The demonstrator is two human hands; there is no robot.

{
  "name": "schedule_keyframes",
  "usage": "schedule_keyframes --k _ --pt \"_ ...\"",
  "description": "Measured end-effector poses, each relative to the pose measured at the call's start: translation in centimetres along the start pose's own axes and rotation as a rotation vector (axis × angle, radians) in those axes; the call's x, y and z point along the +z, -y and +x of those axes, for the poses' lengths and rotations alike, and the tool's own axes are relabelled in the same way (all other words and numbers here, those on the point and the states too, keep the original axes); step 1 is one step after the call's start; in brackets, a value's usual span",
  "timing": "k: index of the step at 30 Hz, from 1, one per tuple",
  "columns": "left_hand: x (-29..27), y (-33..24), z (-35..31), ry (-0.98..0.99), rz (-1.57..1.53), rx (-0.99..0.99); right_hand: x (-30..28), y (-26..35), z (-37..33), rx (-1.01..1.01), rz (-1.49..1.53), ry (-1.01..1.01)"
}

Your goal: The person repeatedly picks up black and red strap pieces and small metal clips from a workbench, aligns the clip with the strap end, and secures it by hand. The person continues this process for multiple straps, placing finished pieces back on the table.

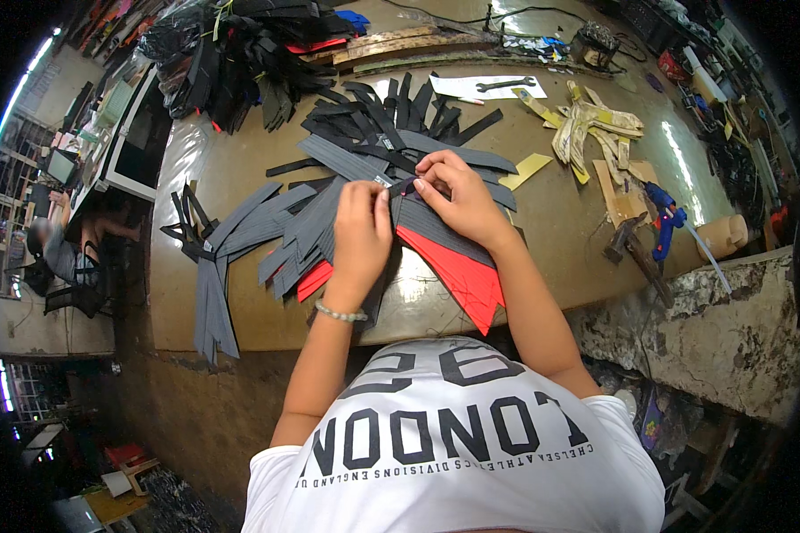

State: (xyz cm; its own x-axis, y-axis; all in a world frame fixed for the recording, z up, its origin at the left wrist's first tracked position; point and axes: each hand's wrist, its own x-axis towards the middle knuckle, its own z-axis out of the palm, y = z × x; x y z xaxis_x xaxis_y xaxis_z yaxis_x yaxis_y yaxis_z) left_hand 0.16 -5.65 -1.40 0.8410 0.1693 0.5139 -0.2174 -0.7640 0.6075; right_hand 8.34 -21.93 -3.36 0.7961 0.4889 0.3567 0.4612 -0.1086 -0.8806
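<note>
My left hand (363, 218) and my right hand (460, 200) are close together over the middle of the table. Both have their fingers pinched on a narrow black strap (406, 186). It joins the top of a grey ribbed fabric piece (444, 233), whose bright red part (462, 280) hangs toward me with loose dark threads. My fingertips hide part of the strap. Under and beyond my hands lies a pile of similar grey fabric pieces (311, 222) with black straps. Another grey bunch (213, 302) lies to the left, reaching over the table's near edge.
Black strips and plastic (240, 53) heap at the far left. A wrench (505, 84) rests on white paper. Pale yellow pieces (596, 129), a hammer (631, 247) and a blue glue gun (665, 218) lie right. A person (67, 244) sits beyond the left edge.
</note>
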Motion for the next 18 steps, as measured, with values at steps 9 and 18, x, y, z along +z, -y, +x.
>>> schedule_keyframes --k 9,18 --pt "-4.3 2.3 4.5 0.474 0.215 0.176 1.5 -0.4 0.7 0.179 0.082 -0.293" --pt "-6.4 -0.3 6.3 0.527 0.223 0.25 1.0 0.8 0.7 0.04 0.453 -0.514"
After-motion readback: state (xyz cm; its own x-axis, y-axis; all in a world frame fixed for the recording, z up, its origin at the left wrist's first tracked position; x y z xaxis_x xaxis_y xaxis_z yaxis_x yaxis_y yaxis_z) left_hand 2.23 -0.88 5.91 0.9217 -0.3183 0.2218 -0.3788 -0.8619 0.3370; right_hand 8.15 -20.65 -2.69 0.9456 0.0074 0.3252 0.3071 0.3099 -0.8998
